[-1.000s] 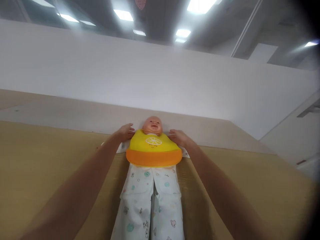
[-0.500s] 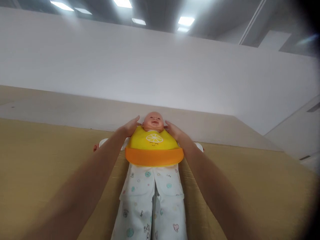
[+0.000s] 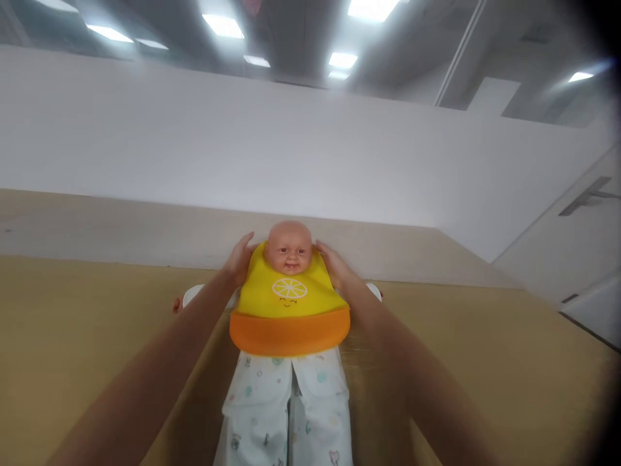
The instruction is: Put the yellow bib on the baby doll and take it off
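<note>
On a broad tan tabletop (image 3: 97, 323), a bald, pinkish plastic baby doll (image 3: 290, 236) lies face up, its head at the far side and its legs running toward the person until the lower edge of the view cuts them off. Over its chest spreads a bright yellow bib (image 3: 257, 301) with a white citrus-slice print and a small smiling design. Along the bib's lower edge runs a wide, curved orange pocket (image 3: 290, 333). Below it show white clothes (image 3: 262, 388) printed with small pastel figures and teal dots, a top with a split front hanging over trousers.

The person's hands are apart, one on each side of the doll's neck and shoulders. The left hand (image 3: 239, 260) is at the bib's upper left edge, with its fingertips pointing up and away; the right hand (image 3: 334, 260) matches it at the upper right edge, fingers beside the doll's neck. Both are close against the bib, but whether they grip it or the doll beneath cannot be told, as parts of the fingers are hidden. Beyond each bare forearm a white sleeve end of the doll pokes out sideways.

Past the tabletop lies a paler beige strip (image 3: 145, 226), then a plain white wall (image 3: 242, 142), with bright rectangular ceiling lights (image 3: 343, 61) above.
</note>
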`<state>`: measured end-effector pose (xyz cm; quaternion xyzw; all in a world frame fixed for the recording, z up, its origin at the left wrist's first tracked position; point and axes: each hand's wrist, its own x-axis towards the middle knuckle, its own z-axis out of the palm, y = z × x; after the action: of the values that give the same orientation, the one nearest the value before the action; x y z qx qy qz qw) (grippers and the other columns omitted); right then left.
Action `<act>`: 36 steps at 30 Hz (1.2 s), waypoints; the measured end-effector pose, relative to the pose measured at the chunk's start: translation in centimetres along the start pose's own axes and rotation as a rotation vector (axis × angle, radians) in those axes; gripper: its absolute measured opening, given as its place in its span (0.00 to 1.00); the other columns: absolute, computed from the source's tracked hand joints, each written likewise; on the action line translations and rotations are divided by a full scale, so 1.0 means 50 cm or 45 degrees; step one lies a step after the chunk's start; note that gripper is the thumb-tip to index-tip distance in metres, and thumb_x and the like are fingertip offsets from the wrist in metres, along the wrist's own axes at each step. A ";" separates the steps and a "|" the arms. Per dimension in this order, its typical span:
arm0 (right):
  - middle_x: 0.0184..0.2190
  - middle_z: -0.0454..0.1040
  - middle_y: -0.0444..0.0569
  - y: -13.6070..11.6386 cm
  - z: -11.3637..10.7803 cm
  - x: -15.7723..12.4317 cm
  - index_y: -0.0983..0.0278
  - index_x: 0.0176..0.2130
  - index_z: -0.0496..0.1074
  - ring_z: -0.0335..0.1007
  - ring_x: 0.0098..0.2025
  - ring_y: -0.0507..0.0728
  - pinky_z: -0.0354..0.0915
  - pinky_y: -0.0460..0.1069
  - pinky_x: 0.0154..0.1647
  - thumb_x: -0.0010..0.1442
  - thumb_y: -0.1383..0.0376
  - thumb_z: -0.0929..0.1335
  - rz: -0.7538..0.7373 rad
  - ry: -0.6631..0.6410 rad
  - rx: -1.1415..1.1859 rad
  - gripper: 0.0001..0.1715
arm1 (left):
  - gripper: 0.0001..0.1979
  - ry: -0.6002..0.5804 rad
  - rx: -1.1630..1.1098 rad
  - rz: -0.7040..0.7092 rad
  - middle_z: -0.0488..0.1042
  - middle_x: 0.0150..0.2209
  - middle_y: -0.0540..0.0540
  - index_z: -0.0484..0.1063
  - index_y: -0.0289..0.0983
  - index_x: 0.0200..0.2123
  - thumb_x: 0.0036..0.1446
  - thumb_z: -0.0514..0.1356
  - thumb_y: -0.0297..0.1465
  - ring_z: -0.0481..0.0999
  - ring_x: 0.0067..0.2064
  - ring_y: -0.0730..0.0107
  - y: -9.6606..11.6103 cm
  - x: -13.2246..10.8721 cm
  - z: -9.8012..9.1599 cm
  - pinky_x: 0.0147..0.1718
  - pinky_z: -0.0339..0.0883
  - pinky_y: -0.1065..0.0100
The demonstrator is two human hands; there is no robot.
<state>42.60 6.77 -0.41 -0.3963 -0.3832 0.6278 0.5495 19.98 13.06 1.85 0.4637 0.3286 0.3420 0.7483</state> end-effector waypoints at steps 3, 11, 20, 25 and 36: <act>0.36 0.80 0.50 0.010 0.005 -0.030 0.64 0.44 0.74 0.75 0.42 0.62 0.68 0.56 0.48 0.54 0.49 0.68 0.007 -0.001 0.064 0.25 | 0.30 -0.049 -0.058 0.024 0.82 0.37 0.36 0.74 0.29 0.50 0.58 0.51 0.47 0.81 0.36 0.49 -0.006 -0.031 0.010 0.40 0.73 0.57; 0.43 0.78 0.47 0.034 0.030 -0.166 0.61 0.42 0.75 0.73 0.42 0.59 0.67 0.52 0.47 0.54 0.55 0.71 -0.152 0.016 0.087 0.18 | 0.22 -0.139 -0.145 -0.032 0.82 0.36 0.42 0.75 0.34 0.48 0.54 0.59 0.39 0.80 0.38 0.53 -0.051 -0.141 0.038 0.36 0.71 0.63; 0.49 0.77 0.48 0.068 0.081 -0.334 0.59 0.48 0.76 0.72 0.51 0.60 0.63 0.53 0.57 0.50 0.56 0.75 -0.122 0.072 0.191 0.25 | 0.26 0.070 -0.090 0.054 0.82 0.38 0.45 0.73 0.37 0.50 0.43 0.63 0.24 0.80 0.34 0.59 -0.102 -0.291 0.062 0.32 0.71 0.66; 0.52 0.75 0.49 0.086 0.092 -0.401 0.58 0.49 0.75 0.72 0.53 0.59 0.63 0.54 0.57 0.54 0.57 0.74 -0.058 0.024 0.192 0.23 | 0.29 0.114 -0.182 0.013 0.80 0.46 0.48 0.70 0.43 0.54 0.46 0.65 0.25 0.81 0.42 0.59 -0.121 -0.354 0.078 0.37 0.72 0.66; 0.58 0.70 0.48 0.138 0.090 -0.484 0.51 0.53 0.73 0.68 0.57 0.61 0.64 0.55 0.58 0.54 0.56 0.74 0.019 0.102 0.247 0.27 | 0.31 0.111 -0.375 -0.165 0.81 0.44 0.49 0.73 0.48 0.52 0.42 0.69 0.25 0.81 0.44 0.54 -0.141 -0.401 0.117 0.38 0.73 0.62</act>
<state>37.79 -18.17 -3.12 -0.3688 -0.2955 0.6495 0.5956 15.12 -8.44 0.94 0.3114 0.3363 0.3575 0.8137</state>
